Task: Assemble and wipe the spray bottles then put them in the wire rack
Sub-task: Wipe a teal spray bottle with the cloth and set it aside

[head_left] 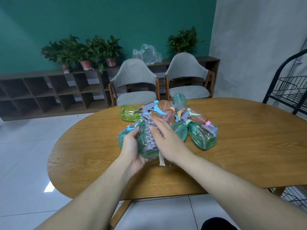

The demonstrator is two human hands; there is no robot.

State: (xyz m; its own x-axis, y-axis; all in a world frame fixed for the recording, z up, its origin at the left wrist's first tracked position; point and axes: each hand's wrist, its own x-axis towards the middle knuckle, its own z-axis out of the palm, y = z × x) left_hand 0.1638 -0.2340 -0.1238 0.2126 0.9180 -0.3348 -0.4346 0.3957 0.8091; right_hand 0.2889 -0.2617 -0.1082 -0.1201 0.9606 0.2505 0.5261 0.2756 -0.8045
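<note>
My left hand (132, 150) grips a teal see-through spray bottle (144, 143) from below and the left, holding it over the wooden table (232, 146). A grey cloth (149, 128) is draped over the bottle's top and side. My right hand (166, 138) lies on the cloth with straight fingers, pressing it against the bottle. Behind them lies a heap of several bottles and spray heads: a green bottle (128, 112), orange ones (197, 113), teal ones (203, 136). The black wire rack (289, 90) stands at the far right beside the table.
Two grey chairs (136, 83) stand at the table's far side. Behind them runs a low wooden shelf (41, 90) with potted plants (83, 50) and a plastic bag (147, 53). A beige strip (162, 161) hangs below the held bottle.
</note>
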